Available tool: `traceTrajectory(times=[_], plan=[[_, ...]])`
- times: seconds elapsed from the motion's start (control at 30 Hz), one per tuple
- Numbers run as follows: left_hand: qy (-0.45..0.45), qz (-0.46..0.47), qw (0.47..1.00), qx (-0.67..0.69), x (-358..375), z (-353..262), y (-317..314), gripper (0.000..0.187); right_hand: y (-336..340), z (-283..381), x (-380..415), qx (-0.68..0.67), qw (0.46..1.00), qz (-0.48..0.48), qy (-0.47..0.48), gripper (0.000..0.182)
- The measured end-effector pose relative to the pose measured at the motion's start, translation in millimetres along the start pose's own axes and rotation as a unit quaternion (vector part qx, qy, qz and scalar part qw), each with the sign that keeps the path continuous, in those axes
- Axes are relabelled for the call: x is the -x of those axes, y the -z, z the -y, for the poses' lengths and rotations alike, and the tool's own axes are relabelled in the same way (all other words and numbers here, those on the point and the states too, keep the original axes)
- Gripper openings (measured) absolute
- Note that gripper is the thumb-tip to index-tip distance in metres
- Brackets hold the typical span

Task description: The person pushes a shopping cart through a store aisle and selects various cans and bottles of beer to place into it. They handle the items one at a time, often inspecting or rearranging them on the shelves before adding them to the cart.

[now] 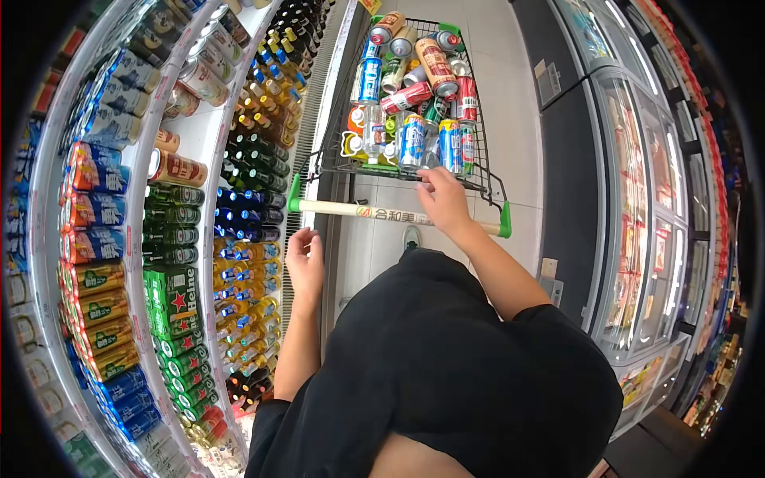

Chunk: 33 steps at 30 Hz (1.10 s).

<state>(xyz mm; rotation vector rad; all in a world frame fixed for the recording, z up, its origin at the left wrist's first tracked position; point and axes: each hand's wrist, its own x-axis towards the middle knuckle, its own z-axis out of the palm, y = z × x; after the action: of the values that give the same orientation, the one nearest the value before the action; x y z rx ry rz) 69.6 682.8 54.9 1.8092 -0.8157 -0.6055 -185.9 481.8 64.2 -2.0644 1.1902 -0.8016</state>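
A wire shopping cart (484, 151) with green corners stands in front of me, loaded with drink cans and bottles. My right hand (443, 199) reaches over the cart's pale handle (339, 208), its fingers loosely bent and holding nothing. Its fingertips are right by the base of a blue-and-white can (412, 141) at the near end of the basket. Another blue can (450, 146) with a yellow top stands just right of that one. My left hand (305, 253) is raised left of the handle, with fingers half curled, apart and bare. A red can (406, 97) lies deeper in the pile.
Shelves on the left carry green beer cans (171, 299), dark blue bottles (247, 209) and yellow bottles (253, 279). Glass-door freezers (637, 215) line the right. Between them runs a tiled floor (498, 72), with my shoe (411, 236) below the handle.
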Motion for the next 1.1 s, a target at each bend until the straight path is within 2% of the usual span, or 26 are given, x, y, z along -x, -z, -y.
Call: traceTrajectory(times=[0.03, 0.1, 0.17, 0.2, 0.23, 0.3, 0.43, 0.57, 0.67, 0.8, 0.93, 1.1], plan=[[-0.018, 0.016, 0.999, -0.037, -11.2, -31.0, -19.7, 0.027, 5.6, -19.4, -14.2, 0.01, 0.999, 0.009, -0.046, 0.025], [-0.103, 0.025, 0.993, -0.053, -34.8, -53.9, -58.7, 0.023, 8.7, -65.9, -34.4, 0.067, 0.991, 0.074, -0.086, 0.039], [-0.057, 0.058, 0.996, -0.023, -53.3, -86.6, -93.4, 0.021, 3.4, -99.5, -61.4, 0.101, 0.976, 0.159, -0.108, 0.047], [-0.054, 0.084, 0.994, -0.035, -69.1, -53.4, -114.0, 0.023, -2.1, -113.6, -73.6, 0.103, 0.97, 0.179, -0.126, 0.05], [-0.107, 0.081, 0.987, -0.089, -75.0, -73.9, -126.6, 0.024, -10.2, -127.5, -81.6, 0.105, 0.963, 0.203, -0.141, 0.054], [-0.131, 0.141, 0.971, -0.142, -92.0, -74.7, -151.8, 0.026, -35.4, -158.4, -102.3, 0.131, 0.968, 0.189, -0.104, 0.06], [-0.123, 0.215, 0.947, -0.206, -122.0, -64.9, -194.5, 0.03, -64.8, -164.2, -141.8, 0.146, 0.955, 0.182, -0.184, 0.06], [-0.055, 0.288, 0.914, -0.279, -147.9, -36.3, -228.7, 0.039, -94.4, -168.3, -152.1, 0.121, 0.941, 0.176, -0.261, 0.069], [-0.012, 0.312, 0.909, -0.275, -153.9, -22.7, -245.3, 0.043, -99.5, -160.0, -158.0, 0.143, 0.93, 0.162, -0.298, 0.076], [0.04, 0.355, 0.886, -0.296, -153.5, -36.5, -246.1, 0.043, -107.1, -158.7, -164.1, 0.14, 0.917, 0.173, -0.332, 0.085], [-0.006, 0.373, 0.879, -0.298, -155.2, -16.9, -260.2, 0.039, -101.0, -157.4, -161.5, 0.132, 0.909, 0.174, -0.355, 0.085], [0.007, 0.396, 0.869, -0.297, -153.7, -21.3, -258.5, 0.04, -106.3, -171.4, -158.0, 0.119, 0.919, 0.146, -0.345, 0.086]])
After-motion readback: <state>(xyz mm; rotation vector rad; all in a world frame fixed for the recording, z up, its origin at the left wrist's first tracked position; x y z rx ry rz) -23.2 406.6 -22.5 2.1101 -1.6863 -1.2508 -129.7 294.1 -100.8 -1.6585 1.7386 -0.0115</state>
